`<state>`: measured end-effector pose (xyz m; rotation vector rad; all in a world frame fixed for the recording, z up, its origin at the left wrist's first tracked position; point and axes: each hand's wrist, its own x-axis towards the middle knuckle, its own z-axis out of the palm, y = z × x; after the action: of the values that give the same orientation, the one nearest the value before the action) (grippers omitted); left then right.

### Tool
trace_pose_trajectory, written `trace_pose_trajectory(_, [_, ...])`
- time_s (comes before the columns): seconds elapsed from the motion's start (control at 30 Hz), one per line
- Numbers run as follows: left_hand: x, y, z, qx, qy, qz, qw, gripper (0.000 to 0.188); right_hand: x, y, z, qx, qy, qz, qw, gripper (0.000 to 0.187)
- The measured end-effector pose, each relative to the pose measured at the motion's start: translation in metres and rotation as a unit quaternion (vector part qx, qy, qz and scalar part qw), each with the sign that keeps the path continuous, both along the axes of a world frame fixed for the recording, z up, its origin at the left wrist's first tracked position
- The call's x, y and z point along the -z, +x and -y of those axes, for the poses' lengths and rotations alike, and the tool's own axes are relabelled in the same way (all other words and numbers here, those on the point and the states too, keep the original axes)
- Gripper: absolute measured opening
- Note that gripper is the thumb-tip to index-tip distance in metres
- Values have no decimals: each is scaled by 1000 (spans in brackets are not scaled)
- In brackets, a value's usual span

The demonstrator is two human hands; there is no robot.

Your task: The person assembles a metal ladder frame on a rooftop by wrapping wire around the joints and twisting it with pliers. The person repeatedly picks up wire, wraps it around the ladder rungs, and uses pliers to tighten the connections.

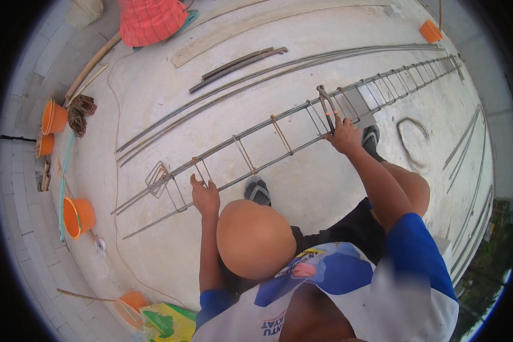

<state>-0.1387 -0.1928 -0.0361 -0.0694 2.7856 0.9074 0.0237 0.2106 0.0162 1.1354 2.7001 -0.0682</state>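
Note:
A long ladder-like rebar frame (215,149) runs across the floor in front of me, with square wire stirrups spaced along its bars. My right hand (346,137) is closed round the orange-gripped handles of a pair of pincers (326,105), beside the near bar. The dark head of the pincers reaches the far bar. Toward the frame's left end, my left hand (205,196) lies over the near bar by a stirrup, its index finger and thumb apart. Its other fingers are hidden. A few loose stirrups (157,178) lean at the left end.
Long loose rods (233,88) and short dark bars (239,68) lie beyond the frame. A wire coil (410,142) is at the right. Orange buckets (80,216) stand along the left block wall (25,211). A person in red (151,23) is at the far left.

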Motion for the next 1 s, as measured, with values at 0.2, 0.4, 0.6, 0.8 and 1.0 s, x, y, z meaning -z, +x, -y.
trace_pose_trajectory(0.2, [34, 0, 20, 158, -165, 187, 955, 50, -117, 81, -15, -64, -152, -66, 984, 55])
trace_pose_trajectory(0.4, [40, 12, 40, 144, -171, 198, 954, 54, -191, 264, -62, 208, -21, -141, 968, 52])
trace_pose_trajectory(0.6, [41, 21, 30, 126, -156, 193, 960, 59, -59, 402, -61, 245, -185, -35, 951, 45])
trace_pose_trajectory(0.8, [41, 18, -1, 113, -161, 189, 962, 63, 77, 396, -42, 403, -344, -73, 845, 41])
trace_pose_trajectory(1.0, [48, 13, -53, 104, -188, 191, 958, 68, 159, 391, -102, 286, -257, -20, 923, 46])
